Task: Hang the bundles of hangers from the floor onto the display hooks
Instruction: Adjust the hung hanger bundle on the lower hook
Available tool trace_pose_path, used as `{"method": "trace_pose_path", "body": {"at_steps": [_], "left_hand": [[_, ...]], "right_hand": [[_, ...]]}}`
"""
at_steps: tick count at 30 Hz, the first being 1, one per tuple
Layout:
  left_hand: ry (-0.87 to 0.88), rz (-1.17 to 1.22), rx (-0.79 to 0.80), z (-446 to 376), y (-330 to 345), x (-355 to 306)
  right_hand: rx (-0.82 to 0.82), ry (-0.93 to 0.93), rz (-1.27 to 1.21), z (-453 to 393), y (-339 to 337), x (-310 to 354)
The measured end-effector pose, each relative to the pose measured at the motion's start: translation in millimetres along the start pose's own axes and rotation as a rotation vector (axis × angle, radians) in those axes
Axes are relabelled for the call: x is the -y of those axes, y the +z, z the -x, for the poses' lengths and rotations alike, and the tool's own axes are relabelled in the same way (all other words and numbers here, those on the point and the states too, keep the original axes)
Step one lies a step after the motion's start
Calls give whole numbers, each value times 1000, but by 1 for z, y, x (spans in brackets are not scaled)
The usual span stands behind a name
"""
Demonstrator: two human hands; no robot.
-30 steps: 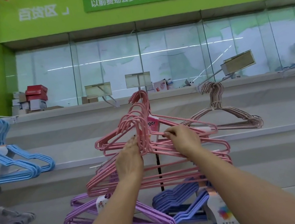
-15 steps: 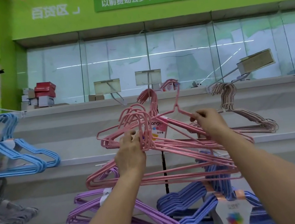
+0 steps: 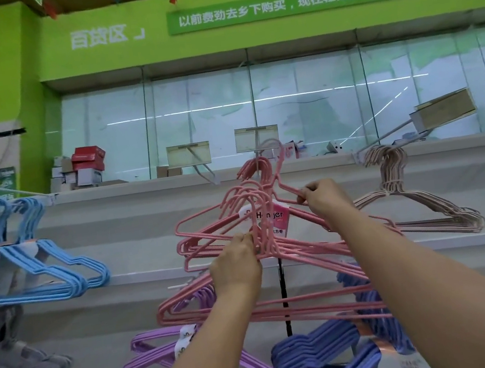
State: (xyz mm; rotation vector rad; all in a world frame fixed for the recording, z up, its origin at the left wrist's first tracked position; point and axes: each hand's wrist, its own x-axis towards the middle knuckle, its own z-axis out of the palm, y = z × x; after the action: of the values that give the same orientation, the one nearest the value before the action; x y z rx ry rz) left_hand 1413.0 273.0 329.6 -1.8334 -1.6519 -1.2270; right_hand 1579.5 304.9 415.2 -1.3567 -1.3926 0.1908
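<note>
My left hand (image 3: 236, 267) is clenched, its fingers (image 3: 244, 239) pinching the necks of the pink plastic-coated wire hanger bundle (image 3: 243, 246) just below the paper label (image 3: 274, 218). My right hand (image 3: 324, 200) is likewise closed, its fingers (image 3: 306, 192) gripping the shoulder wire of a single pink hanger (image 3: 277, 166) raised above the others, its hook near the white price tag holder (image 3: 256, 138) at the tip of the centre display hook. The bundle is off the floor, held in mid-air against the grey slatted display wall (image 3: 133, 211); its hooks fan out unevenly rather than lying stacked. To the right, a beige hanger bundle (image 3: 409, 207) hangs from its own peg (image 3: 390, 135); sky-blue hangers (image 3: 45, 274) hang at left, lilac hangers (image 3: 172, 359) and violet-blue hangers (image 3: 320, 350) below.

Risk, as I judge it: with the hooks splayed, only some may catch the peg, leaving the rest dangling or slipping off. The low wires could also snag the lilac set beneath.
</note>
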Motion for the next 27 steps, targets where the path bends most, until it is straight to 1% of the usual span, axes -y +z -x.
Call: {"method": "trace_pose_path", "body": {"at_steps": [4,6,8,10,13,16,18,20,21,22,24,25,26,27], "left_hand": [[23,-4,6,0,5,3],[27,-7,11,0,5,6],[18,1,12,0,3,8],[9,11,8,-1,1,9],[5,23,8,-4,1,8],[-3,8,12,-4,4,7],[-6,1,31,-1,6,6],[-10,-2,49,3,6,4],[-18,-7,54,5,6,2],[-28,-11,61,5,6,0],[-49,-13,72,8,5,-3],[-56,-14,71,9,4,-4],[-62,-14,66,10,4,-4],[-67,-16,62,12,3,-4]], "right_hand": [[52,-21,-32,-3,18,6],[86,-35,-19,-8,28,2],[86,-17,14,-15,33,-2],[58,28,81,-12,29,-1],[-15,62,251,-7,26,-3],[-16,68,341,2,30,-7],[-67,27,449,11,33,-8],[-136,-93,495,26,31,-7],[-122,-146,464,35,31,-6],[-65,-190,433,44,32,-5],[105,-218,380,62,35,-9],[186,-199,326,69,35,-10],[271,-151,213,75,33,-10],[359,-76,46,79,29,-11]]}}
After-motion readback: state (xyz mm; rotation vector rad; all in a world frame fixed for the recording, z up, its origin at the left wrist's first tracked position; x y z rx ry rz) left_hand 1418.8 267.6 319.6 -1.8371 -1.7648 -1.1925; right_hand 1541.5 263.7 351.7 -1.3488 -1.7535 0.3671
